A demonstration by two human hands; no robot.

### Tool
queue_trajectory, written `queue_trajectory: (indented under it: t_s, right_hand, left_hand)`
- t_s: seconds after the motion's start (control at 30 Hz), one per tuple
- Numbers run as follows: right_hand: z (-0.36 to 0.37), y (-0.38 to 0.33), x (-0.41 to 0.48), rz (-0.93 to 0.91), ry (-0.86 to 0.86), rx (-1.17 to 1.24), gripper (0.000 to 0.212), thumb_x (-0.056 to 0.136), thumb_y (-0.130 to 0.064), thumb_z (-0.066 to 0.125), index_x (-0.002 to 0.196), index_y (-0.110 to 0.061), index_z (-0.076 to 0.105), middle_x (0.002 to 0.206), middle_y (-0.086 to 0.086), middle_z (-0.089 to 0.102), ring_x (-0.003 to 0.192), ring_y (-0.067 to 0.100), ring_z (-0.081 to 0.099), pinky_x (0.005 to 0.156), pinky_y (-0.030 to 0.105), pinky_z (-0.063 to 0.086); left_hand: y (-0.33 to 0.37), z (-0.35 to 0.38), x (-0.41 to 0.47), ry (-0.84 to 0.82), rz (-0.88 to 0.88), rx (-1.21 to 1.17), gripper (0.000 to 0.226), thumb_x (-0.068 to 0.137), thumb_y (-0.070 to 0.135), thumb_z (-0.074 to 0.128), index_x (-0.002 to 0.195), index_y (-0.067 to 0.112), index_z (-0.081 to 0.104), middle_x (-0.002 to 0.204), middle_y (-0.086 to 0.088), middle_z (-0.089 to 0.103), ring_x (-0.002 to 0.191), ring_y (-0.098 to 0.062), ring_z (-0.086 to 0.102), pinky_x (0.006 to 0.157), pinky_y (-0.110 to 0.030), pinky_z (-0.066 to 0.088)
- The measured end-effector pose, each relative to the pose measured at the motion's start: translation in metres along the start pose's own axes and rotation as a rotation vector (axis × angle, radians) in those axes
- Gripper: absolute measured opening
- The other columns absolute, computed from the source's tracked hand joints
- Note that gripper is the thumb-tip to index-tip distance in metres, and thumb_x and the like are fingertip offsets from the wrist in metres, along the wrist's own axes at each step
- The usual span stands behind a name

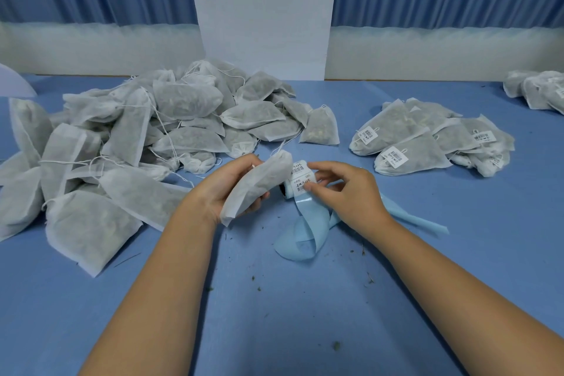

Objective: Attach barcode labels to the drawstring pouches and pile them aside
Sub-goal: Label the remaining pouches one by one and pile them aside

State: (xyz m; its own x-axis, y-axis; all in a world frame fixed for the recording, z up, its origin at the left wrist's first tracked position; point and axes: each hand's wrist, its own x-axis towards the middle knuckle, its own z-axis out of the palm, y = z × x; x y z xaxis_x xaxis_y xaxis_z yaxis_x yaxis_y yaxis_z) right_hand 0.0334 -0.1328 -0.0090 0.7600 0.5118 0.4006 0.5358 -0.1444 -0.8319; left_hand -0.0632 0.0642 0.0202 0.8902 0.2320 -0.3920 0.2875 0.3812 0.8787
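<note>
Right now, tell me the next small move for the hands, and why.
Probably peel the outermost barcode label off the label roll with the right hand. The left hand holds a pouch with no label showing, the right hand grips the roll with its thumb at that label's edge, and bare backing strip trails below.

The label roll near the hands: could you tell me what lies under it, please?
Beneath the label roll, spent blue backing tape trails in loops over the blue table. The right hand grips the roll; the pouch in the left hand hides its left end.
</note>
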Motion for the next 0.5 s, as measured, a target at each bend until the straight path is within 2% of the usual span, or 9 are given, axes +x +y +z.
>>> queue_trajectory:
  t_s: [0.17, 0.37, 0.5]
  right_hand:
    - [0.0007, -0.0020, -0.0004, -0.037, 0.030, 0.005, 0.035, 0.078, -0.011, 0.081, 0.105, -0.029, 0.071, 0.084, -0.009, 0.068, 0.073, 0.000, 0.061, 0.072, 0.008, 0.046]
    - [0.0014, -0.0030, -0.0020, -0.075, 0.022, -0.025, 0.030, 0.078, -0.012, 0.082, 0.094, -0.036, 0.072, 0.081, -0.020, 0.068, 0.073, -0.001, 0.061, 0.073, 0.009, 0.047]
    - [0.0004, -0.0027, -0.0016, -0.073, 0.009, -0.038, 0.019, 0.079, -0.014, 0.081, 0.091, -0.028, 0.073, 0.083, -0.017, 0.068, 0.076, 0.002, 0.062, 0.069, 0.010, 0.045]
  left_hand:
    - [0.0008, 0.0007, -0.0011, 0.015, 0.008, 0.026, 0.016, 0.085, 0.017, 0.057, 0.070, 0.010, 0.056, 0.058, -0.006, 0.053, 0.044, -0.016, 0.056, 0.041, -0.017, 0.042]
    - [0.0014, 0.0008, -0.0020, 0.014, 0.008, 0.053, 0.016, 0.084, 0.018, 0.056, 0.070, 0.010, 0.055, 0.054, -0.006, 0.054, 0.042, -0.015, 0.055, 0.040, -0.017, 0.041]
    - [0.0005, -0.0003, 0.0002, 0.010, 0.007, 0.047, 0.014, 0.082, 0.018, 0.059, 0.071, 0.010, 0.055, 0.055, -0.007, 0.054, 0.043, -0.016, 0.056, 0.039, -0.019, 0.042]
